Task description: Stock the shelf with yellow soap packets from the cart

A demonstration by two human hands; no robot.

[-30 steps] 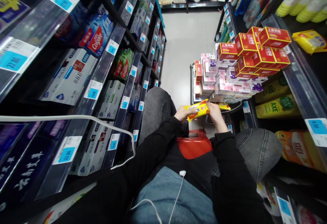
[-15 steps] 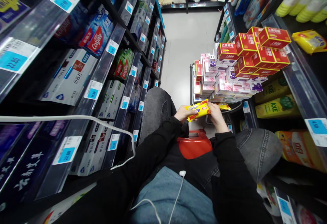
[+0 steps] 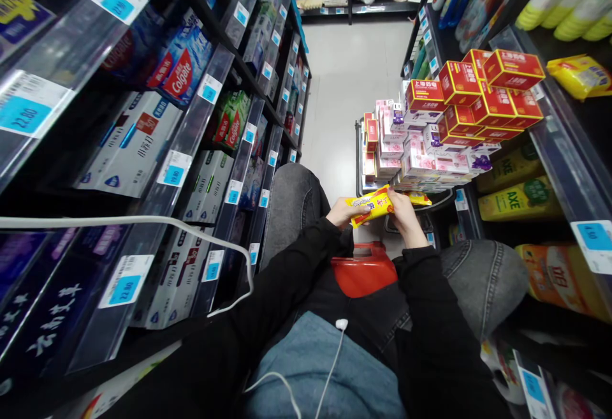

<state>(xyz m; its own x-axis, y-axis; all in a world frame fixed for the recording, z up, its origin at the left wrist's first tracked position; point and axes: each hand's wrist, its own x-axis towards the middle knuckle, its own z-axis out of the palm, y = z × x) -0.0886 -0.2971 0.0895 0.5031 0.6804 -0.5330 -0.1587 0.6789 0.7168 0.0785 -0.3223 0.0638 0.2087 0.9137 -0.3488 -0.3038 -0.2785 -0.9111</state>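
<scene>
A yellow-wrapped bar of soap [image 3: 371, 205] with red and blue print is held between both hands, above my lap. My left hand [image 3: 340, 212] grips its left end, the fingers partly hidden under the wrapper. At the other end my right hand [image 3: 404, 216] pinches the packet, thumb on top. A second yellow packet [image 3: 420, 199] shows just behind my right hand. Beyond it, stacked pink-and-white soap boxes [image 3: 421, 157] and red-and-yellow soap boxes [image 3: 478, 103] form a pile. A red plastic stool [image 3: 364, 272] stands between my legs.
Toothpaste shelves [image 3: 210, 106] line the left side, a white cable [image 3: 143, 219] crossing in front of them. On the right, shelves carry yellow bottles [image 3: 521, 199] and another yellow packet [image 3: 581, 78]. The grey aisle floor [image 3: 342, 68] runs ahead to a far rack [image 3: 382, 7].
The right thumb has shifted slightly on the soap packet, and more of the packet's right end now shows. Both hands otherwise stay in place.
</scene>
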